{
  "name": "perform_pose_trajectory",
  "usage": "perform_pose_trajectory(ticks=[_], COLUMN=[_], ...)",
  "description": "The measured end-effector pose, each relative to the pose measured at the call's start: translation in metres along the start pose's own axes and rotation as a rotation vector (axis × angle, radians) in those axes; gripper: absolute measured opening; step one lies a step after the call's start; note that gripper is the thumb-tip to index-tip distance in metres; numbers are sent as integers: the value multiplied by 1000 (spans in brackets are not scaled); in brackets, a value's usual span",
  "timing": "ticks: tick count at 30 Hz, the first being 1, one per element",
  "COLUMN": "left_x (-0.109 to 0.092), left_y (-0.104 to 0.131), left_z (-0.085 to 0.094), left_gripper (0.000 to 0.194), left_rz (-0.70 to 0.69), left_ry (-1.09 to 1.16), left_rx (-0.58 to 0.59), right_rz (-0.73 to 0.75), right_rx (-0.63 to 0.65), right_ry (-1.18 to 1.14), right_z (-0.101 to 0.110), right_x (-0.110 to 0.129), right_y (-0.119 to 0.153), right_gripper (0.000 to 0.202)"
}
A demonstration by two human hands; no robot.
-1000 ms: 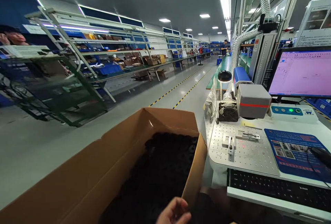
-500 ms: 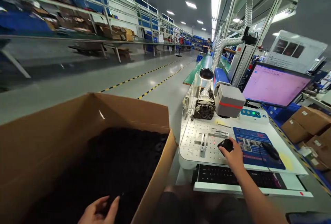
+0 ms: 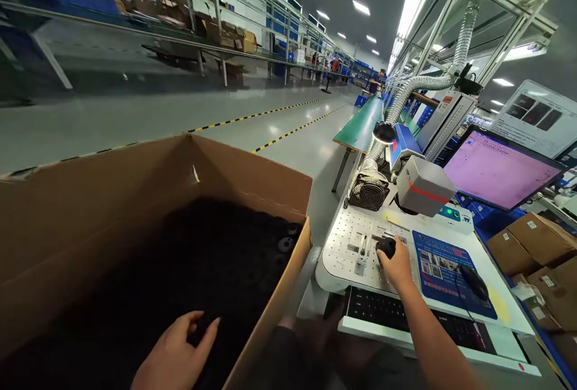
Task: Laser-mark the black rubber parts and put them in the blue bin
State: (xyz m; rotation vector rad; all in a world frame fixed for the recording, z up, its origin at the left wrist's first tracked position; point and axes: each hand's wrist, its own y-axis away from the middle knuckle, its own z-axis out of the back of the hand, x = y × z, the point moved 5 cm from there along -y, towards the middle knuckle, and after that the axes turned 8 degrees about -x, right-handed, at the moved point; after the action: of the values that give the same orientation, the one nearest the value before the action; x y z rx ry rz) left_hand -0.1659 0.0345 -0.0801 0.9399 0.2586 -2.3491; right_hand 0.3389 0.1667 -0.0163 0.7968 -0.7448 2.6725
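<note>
Plainly, right hand (image 3: 399,265) holding black part (image 3: 385,247) over perforated plate (image 3: 339,252).

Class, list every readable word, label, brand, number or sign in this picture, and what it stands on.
No text reads clearly enough to quote.
Mouse pad: printed lettering, too blurred.
Monitor: screen text, too small.
Notice board: printed lines, too small.
Keyboard: key markings, too small.
Metal column: orange label, too small.
Stacked cartons: white labels, too small.

The right hand (image 3: 398,265) moved its black part (image 3: 385,247) nearer the bracket (image 3: 362,252).
</note>
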Motion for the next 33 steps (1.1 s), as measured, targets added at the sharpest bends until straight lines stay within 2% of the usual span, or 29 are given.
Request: perform_pose_trajectory(ticks=[4, 10, 16, 20, 27, 33], left_x=[-2, -3, 2, 4, 3, 8], left_y=[0, -1, -10, -12, -15, -19], left_z=[-2, 2, 7, 8, 12, 9], left_gripper=[59, 62, 55, 53, 57, 53], left_rz=[4, 10, 7, 60, 66, 60], left_ry=[29, 36, 46, 58, 20, 25], left_rx=[24, 25, -22, -7, 8, -6], right_rz=[-15, 16, -32, -45, -131, -122], right_rx=[71, 74, 17, 38, -10, -92], right_ry=[-34, -153, -168, -200, -220, -203], right_z=[1, -6, -17, -22, -23, -25], right_x=[-12, -8, -6, -10, -16, -18], right_y=[5, 1, -2, -1, 7, 8], right_gripper=[83, 65, 66, 66, 88, 74])
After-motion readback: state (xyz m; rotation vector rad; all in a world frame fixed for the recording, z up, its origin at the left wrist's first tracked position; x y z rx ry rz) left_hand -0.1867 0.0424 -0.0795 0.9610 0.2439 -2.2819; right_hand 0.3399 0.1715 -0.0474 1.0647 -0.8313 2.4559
